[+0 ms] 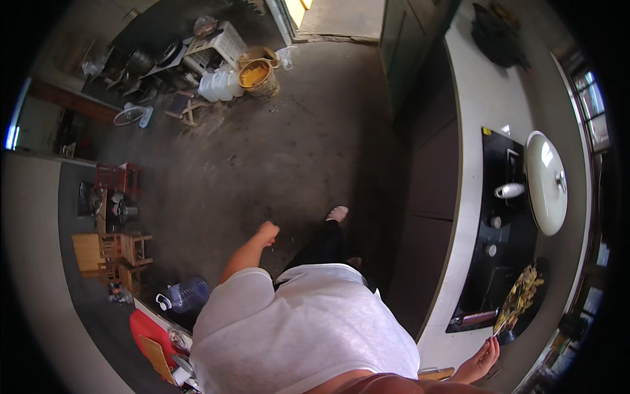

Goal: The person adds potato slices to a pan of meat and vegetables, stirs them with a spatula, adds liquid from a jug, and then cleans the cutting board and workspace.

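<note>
My left hand (268,233) hangs over the floor, fingers curled, with nothing visible in it. At the lower right my right hand (480,362) reaches over the counter beside a dark wok (540,290). Its fingertips pinch what looks like a thin pale utensil (501,326), which reaches into the food; its exact kind is too small to tell. Yellowish-green food pieces (522,294) lie in the wok. The wok's dark brown handle (475,317) points left over the black glass cooktop (507,268).
A second pan with a large pale lid (545,182) stands farther along the cooktop. The counter edge (460,197) runs along my right. Small wooden stools (135,248), a large plastic bottle (189,294), a folding stool (184,107) and buckets (256,76) stand to the left.
</note>
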A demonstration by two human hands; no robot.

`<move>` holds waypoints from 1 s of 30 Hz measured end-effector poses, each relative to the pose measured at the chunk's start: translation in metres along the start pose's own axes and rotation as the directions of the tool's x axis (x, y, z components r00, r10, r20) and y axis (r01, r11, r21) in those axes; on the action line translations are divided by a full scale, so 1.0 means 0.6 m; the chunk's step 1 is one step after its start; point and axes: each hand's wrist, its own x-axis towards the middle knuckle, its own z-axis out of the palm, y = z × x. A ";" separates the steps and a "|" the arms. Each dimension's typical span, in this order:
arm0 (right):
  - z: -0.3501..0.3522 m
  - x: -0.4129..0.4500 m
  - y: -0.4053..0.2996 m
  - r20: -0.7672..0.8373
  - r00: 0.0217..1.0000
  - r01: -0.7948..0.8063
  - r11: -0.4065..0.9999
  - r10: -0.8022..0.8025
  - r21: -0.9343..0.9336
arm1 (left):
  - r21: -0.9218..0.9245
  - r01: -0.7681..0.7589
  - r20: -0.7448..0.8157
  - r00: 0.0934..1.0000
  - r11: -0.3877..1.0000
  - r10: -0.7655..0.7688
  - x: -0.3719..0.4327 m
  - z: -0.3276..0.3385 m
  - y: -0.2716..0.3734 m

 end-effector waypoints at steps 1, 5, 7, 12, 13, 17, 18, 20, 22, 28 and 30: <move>0.013 0.017 -0.039 0.063 0.998 0.003 0.996 -0.009 0.089 | -0.082 0.041 -0.021 0.999 0.996 -0.043 0.008 -0.015 -0.030; 0.103 0.074 -0.223 0.167 0.986 -0.042 0.953 -0.009 0.299 | -0.358 0.059 -0.008 0.998 0.932 -0.066 0.035 -0.079 -0.065; 0.168 0.095 -0.305 0.231 0.971 -0.024 0.927 -0.068 0.375 | -0.377 -0.029 0.088 0.994 0.926 0.067 0.064 -0.120 -0.060; 0.318 0.159 -0.566 0.427 0.865 0.047 0.891 -0.263 0.452 | -0.483 -0.122 -0.013 0.991 0.867 0.133 0.126 -0.242 -0.016; 0.340 0.171 -0.610 0.431 0.847 0.062 0.862 -0.312 0.502 | -0.485 -0.126 -0.019 0.991 0.865 0.133 0.134 -0.277 0.002; 0.384 0.231 -0.778 0.512 0.795 0.027 0.861 -0.327 0.508 | -0.538 -0.173 -0.053 0.984 0.825 0.171 0.181 -0.383 0.066; 0.399 0.244 -0.811 0.533 0.773 0.045 0.868 -0.344 0.494 | -0.563 -0.208 -0.067 0.976 0.800 0.206 0.198 -0.403 0.082; 0.439 0.272 -0.866 0.545 0.742 0.101 0.868 -0.391 0.485 | -0.573 -0.194 -0.074 0.980 0.796 0.186 0.230 -0.427 0.114; 0.488 0.298 -0.925 0.566 0.697 0.141 0.859 -0.439 0.493 | -0.601 -0.182 -0.078 0.982 0.778 0.170 0.268 -0.443 0.132; 0.647 0.363 -1.129 0.623 0.542 0.181 0.802 -0.564 0.569 | -0.563 -0.038 -0.052 0.999 0.826 0.011 0.334 -0.533 0.188; 0.687 0.381 -1.203 0.668 0.419 0.202 0.781 -0.615 0.591 | -0.549 -0.062 -0.097 0.995 0.833 0.010 0.399 -0.597 0.188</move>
